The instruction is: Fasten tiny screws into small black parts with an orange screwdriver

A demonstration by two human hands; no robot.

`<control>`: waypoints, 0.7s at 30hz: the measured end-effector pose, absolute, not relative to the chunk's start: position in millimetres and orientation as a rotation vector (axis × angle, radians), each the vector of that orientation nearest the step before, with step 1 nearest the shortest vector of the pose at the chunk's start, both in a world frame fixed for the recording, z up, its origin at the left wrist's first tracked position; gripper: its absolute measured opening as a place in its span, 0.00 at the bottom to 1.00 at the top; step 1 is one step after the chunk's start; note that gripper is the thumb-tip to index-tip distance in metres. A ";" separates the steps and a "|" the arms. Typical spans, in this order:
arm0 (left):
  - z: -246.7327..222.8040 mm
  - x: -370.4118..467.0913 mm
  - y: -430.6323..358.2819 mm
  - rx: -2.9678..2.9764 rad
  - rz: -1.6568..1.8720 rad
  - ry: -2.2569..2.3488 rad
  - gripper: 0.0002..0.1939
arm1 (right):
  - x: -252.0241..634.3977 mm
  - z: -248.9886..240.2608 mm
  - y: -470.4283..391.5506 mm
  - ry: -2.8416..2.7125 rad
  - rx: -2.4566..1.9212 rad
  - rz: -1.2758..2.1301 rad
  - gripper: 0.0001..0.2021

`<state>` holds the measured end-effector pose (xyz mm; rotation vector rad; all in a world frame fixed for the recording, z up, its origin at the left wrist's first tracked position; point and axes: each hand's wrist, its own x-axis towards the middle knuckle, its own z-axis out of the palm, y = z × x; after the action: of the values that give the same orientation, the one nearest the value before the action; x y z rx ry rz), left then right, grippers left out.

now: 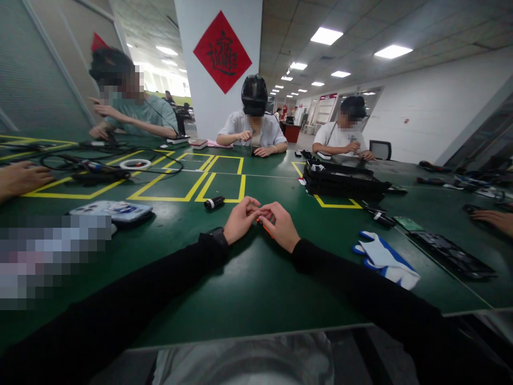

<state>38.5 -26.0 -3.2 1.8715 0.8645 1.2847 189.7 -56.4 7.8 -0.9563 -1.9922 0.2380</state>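
Note:
Both my hands meet just above the green table [224, 299], with their fingertips together. My left hand [241, 220] is closed in a pinch, its fingertips against those of the other hand; what lies between them is too small to make out. Bent around a small orange object [266, 229], my right hand [281, 227] is closed too. Only a sliver of that object shows below the fingers, so its kind is hidden. Slightly left of the hands, a short black cylinder [214, 202] with a pale band lies on the table.
At the right are white-and-blue gloves [387, 259], a green circuit board [407, 223] and a black frame-like part [452, 254]. Stacked black trays [344, 179] stand farther back. A patterned case [112, 210], cables and a white tape roll [135, 164] lie left. Several people sit around the table.

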 end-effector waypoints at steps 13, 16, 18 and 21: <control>10.3 39.2 -41.6 2.118 1.409 0.837 0.08 | 191.3 13.6 -53.3 -1.859 -0.888 0.239 0.05; 11.3 39.9 -45.3 2.136 1.396 0.853 0.10 | 193.6 24.1 -55.0 -1.951 -0.900 0.186 0.05; 10.8 40.4 -48.1 2.156 1.369 0.864 0.13 | 203.3 39.3 -52.2 -2.067 -0.941 0.116 0.04; 9.3 40.3 -52.9 2.319 1.251 0.911 0.18 | 242.4 70.8 -39.8 -2.212 -1.070 0.034 0.05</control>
<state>40.3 -52.9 9.3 2.3192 0.9113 1.2512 242.4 -39.8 70.8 -1.0698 -2.2118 0.0344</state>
